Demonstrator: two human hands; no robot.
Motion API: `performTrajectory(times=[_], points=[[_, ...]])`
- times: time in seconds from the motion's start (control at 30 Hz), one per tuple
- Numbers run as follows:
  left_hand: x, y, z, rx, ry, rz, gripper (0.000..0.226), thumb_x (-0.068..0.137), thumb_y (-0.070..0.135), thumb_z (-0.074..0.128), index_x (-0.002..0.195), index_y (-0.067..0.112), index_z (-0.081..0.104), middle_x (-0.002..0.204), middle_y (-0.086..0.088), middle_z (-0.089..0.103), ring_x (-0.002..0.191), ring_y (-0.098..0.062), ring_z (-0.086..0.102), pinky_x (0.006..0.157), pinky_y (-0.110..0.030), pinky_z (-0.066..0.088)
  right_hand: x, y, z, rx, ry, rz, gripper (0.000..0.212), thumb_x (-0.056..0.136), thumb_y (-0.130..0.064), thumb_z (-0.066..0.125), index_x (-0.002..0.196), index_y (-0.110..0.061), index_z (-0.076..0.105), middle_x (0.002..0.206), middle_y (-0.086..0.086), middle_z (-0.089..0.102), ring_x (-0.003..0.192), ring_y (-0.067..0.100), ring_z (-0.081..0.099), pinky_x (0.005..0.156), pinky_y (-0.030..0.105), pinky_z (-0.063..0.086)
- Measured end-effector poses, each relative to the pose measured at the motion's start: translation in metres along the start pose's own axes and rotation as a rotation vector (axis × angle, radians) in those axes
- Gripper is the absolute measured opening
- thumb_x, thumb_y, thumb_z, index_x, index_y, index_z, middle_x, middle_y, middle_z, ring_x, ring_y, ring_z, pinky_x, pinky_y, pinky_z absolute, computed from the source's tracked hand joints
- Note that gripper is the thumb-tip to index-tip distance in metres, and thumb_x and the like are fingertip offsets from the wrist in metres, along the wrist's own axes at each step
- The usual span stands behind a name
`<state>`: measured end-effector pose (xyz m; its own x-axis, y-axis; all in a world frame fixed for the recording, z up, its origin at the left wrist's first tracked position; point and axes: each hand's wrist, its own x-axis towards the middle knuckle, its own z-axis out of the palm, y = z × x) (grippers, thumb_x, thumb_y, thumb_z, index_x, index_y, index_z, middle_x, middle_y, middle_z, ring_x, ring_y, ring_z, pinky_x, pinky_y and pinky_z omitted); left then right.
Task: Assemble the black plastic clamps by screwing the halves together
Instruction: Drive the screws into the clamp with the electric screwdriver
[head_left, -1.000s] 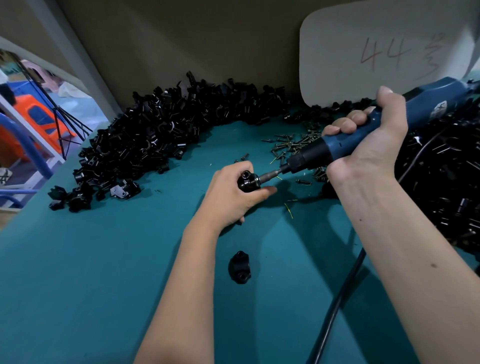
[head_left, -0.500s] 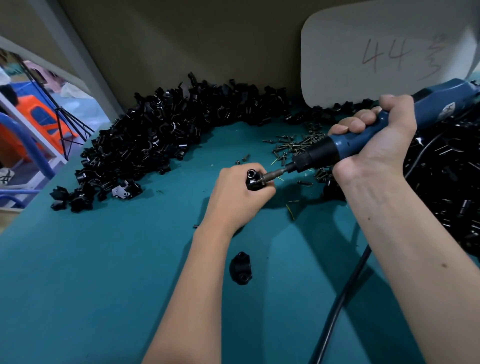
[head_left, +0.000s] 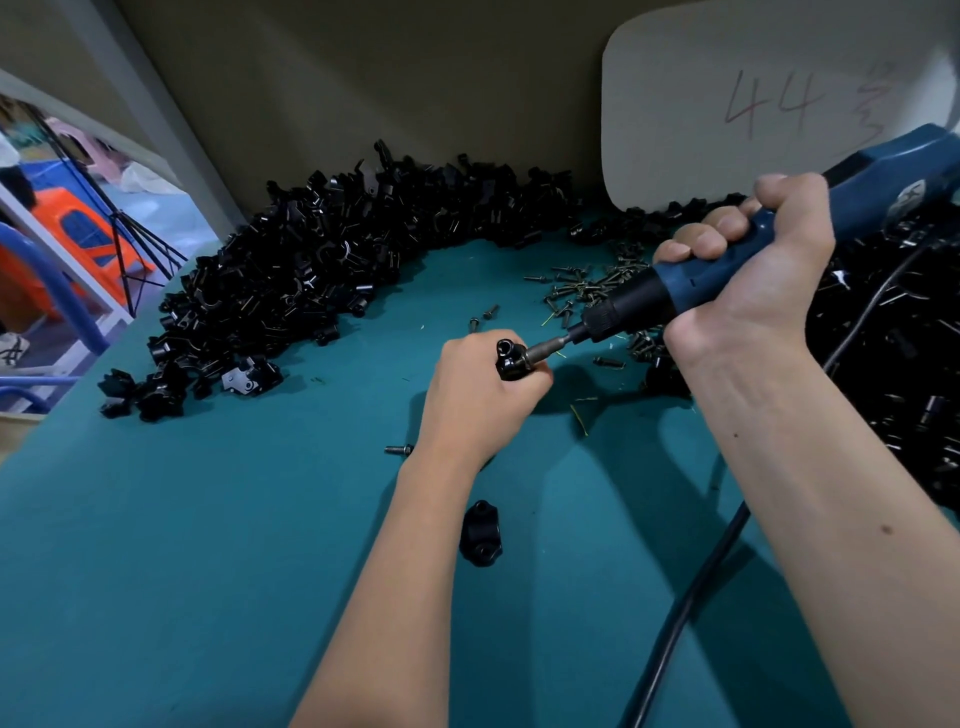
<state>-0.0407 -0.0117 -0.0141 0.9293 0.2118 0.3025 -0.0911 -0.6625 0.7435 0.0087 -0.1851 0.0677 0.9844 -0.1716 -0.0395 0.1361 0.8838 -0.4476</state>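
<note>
A heap of clamp halves (head_left: 311, 270) lies far left on the teal surface (head_left: 208, 571). My left hand (head_left: 480, 400) grips a black clamp (head_left: 510, 359); my right hand (head_left: 748, 270) grips the electric screwdriver (head_left: 691, 283), bit against the clamp.

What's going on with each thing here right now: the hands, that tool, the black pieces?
Left hand: grips a clamp.
Clamp: held, bit against it.
Right hand: grips the screwdriver.
Screwdriver: tilted toward the clamp.
Loose clamp: lying on the table.
Screws: scattered.
</note>
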Motion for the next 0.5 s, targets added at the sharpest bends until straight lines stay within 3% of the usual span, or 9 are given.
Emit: performTrajectory(times=[0.27, 0.5], points=[[-0.0021, 0.003, 0.0046, 0.073, 0.033, -0.041, 0.026, 0.07, 0.041, 0.061, 0.068, 0.016, 0.057, 0.059, -0.001, 0.053, 0.059, -0.027, 0.048, 0.049, -0.033, 0.037, 0.0004, 0.0003, -0.0013, -0.036, 0.003, 0.004, 0.025, 0.095, -0.016, 0.054, 0.074, -0.019, 0.04, 0.06, -0.005, 0.04, 0.049, 0.012, 0.036, 0.052, 0.027, 0.037], [-0.003, 0.0026, 0.0047, 0.047, 0.041, -0.054, 0.024, 0.069, 0.041, 0.062, 0.066, 0.018, 0.056, 0.057, 0.001, 0.05, 0.052, -0.02, 0.04, 0.048, -0.03, 0.033, -0.0003, 0.0026, -0.0035, -0.01, 0.02, 0.029, 0.027, 0.095, -0.017, 0.054, 0.072, -0.02, 0.04, 0.06, -0.005, 0.04, 0.049, 0.012, 0.035, 0.052, 0.026, 0.036]])
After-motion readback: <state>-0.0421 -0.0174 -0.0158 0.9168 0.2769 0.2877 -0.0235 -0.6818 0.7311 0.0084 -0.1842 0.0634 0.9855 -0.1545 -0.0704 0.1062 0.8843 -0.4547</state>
